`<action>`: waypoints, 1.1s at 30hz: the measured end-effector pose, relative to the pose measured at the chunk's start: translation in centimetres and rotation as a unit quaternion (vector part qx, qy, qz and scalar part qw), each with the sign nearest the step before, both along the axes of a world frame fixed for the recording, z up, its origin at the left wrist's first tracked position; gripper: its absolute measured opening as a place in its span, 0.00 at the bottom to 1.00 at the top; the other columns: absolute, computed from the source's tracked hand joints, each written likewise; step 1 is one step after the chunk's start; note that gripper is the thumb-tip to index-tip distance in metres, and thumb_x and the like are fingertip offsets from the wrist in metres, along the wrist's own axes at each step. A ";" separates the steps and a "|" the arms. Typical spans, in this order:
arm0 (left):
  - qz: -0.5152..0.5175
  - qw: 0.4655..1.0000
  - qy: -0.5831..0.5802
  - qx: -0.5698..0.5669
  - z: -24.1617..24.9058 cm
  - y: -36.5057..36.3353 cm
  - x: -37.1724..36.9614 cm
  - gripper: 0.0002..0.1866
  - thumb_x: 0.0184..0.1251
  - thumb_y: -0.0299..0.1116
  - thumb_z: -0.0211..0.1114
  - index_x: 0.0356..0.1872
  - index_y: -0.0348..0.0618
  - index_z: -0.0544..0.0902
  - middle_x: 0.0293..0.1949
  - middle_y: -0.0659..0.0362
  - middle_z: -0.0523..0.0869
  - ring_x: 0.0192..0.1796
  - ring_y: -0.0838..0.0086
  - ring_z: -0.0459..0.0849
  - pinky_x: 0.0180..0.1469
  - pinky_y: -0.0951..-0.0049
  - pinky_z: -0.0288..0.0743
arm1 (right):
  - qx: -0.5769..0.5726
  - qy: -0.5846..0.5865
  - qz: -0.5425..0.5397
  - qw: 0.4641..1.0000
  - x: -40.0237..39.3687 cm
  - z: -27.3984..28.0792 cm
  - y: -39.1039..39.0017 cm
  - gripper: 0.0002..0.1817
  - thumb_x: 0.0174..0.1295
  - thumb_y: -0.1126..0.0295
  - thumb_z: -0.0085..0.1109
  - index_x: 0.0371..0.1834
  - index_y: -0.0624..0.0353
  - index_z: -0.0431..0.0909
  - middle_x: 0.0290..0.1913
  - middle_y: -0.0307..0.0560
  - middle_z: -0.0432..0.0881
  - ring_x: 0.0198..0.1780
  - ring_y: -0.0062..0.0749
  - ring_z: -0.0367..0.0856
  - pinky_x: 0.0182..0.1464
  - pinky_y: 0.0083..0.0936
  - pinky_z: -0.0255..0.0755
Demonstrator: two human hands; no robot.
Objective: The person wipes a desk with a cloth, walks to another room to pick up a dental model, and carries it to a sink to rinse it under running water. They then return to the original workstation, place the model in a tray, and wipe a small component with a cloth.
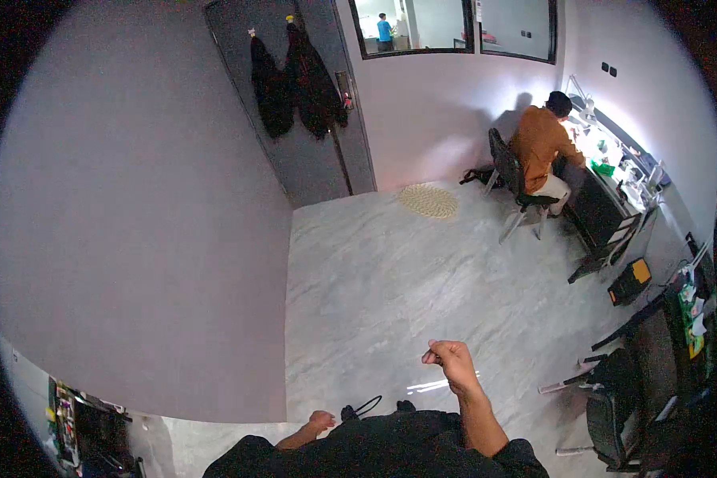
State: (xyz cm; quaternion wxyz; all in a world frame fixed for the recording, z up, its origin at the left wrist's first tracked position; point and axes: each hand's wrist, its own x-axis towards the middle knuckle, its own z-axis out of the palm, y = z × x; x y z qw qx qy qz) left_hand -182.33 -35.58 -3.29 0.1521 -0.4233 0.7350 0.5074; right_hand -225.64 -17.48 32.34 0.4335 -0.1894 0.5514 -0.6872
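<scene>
Stood on marble floor (390, 271), looking down. My right hand (452, 360) was raised, fingers curled shut, pinching something thin at fingertips; too small to name. My left hand (320, 420) hung low by hip, loosely curled, just beside black cable (364, 409); couldn't tell if it gripped. Judged: keep pinch firm, wrist steady, lift slowly. Co-worker (540, 147) sat at bench (613, 179), well apart.

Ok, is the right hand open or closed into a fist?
Closed. The right hand is raised in front of the body with its fingers curled in toward the palm, over bare marble floor. Whether it grips anything cannot be told.
</scene>
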 end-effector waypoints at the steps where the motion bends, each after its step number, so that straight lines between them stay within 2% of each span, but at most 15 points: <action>1: 0.018 1.000 -0.010 0.005 0.1 0.0 -0.2 0.12 0.67 0.38 0.64 0.47 0.45 0.86 0.37 0.57 0.90 0.37 0.69 0.88 0.40 0.64 0.78 | 0.000 -0.001 -0.001 1.000 0.0 0.0 0.0 0.19 0.71 0.66 0.57 0.21 0.63 0.81 0.25 0.48 0.84 0.32 0.30 0.83 0.42 0.28 0.77; 4: -0.022 0.997 -0.064 -0.032 0.8 -0.2 -1.0 0.12 0.66 0.37 0.64 0.45 0.45 0.87 0.36 0.58 0.90 0.36 0.71 0.88 0.37 0.67 0.78 | -0.002 -0.002 -0.003 1.000 -0.1 -0.2 0.0 0.19 0.71 0.66 0.57 0.21 0.63 0.81 0.25 0.48 0.84 0.32 0.31 0.83 0.42 0.28 0.77; 10: -0.015 0.995 -0.095 -0.015 1.6 -0.7 -2.0 0.11 0.66 0.36 0.64 0.44 0.45 0.87 0.35 0.58 0.90 0.36 0.71 0.88 0.35 0.68 0.79 | 0.002 -0.003 -0.003 1.000 -0.3 0.1 0.2 0.19 0.71 0.66 0.57 0.21 0.63 0.81 0.25 0.47 0.83 0.32 0.31 0.83 0.42 0.29 0.77; 14: -0.003 0.995 -0.093 -0.024 1.8 -0.7 -2.6 0.12 0.68 0.36 0.62 0.46 0.44 0.87 0.36 0.59 0.90 0.36 0.71 0.89 0.38 0.64 0.80 | 0.003 -0.007 -0.010 1.000 -0.6 -0.3 0.2 0.19 0.70 0.66 0.57 0.21 0.63 0.81 0.25 0.48 0.83 0.32 0.31 0.83 0.43 0.29 0.77; 20: -0.071 0.995 -0.036 -0.059 1.2 -1.5 -2.1 0.13 0.70 0.37 0.61 0.49 0.45 0.86 0.40 0.58 0.90 0.36 0.69 0.89 0.41 0.61 0.79 | 0.006 0.006 -0.012 1.000 -0.9 -0.1 0.4 0.18 0.70 0.66 0.57 0.21 0.64 0.82 0.25 0.48 0.84 0.32 0.31 0.83 0.42 0.28 0.76; 26: -0.083 0.993 -0.070 -0.046 2.7 -1.1 -3.2 0.14 0.70 0.37 0.60 0.51 0.44 0.84 0.40 0.60 0.90 0.37 0.71 0.88 0.39 0.64 0.79 | 0.019 0.011 -0.015 1.000 -1.2 -0.3 0.8 0.19 0.70 0.66 0.57 0.21 0.64 0.82 0.25 0.48 0.84 0.32 0.30 0.83 0.41 0.28 0.76; 31: 0.008 0.995 -0.102 0.009 2.0 -0.8 -4.0 0.16 0.69 0.34 0.61 0.55 0.45 0.83 0.39 0.60 0.90 0.37 0.72 0.88 0.38 0.72 0.80 | 0.020 -0.008 -0.018 1.000 -1.2 -0.6 0.9 0.19 0.70 0.67 0.57 0.21 0.63 0.81 0.26 0.48 0.84 0.31 0.30 0.83 0.41 0.27 0.76; 33: -0.030 0.994 -0.103 -0.001 2.0 -0.8 -4.1 0.16 0.69 0.34 0.60 0.55 0.45 0.83 0.39 0.59 0.90 0.38 0.72 0.89 0.39 0.71 0.80 | 0.017 -0.006 -0.018 1.000 -1.3 -0.6 1.0 0.19 0.70 0.67 0.57 0.20 0.63 0.81 0.26 0.48 0.84 0.31 0.30 0.83 0.41 0.27 0.76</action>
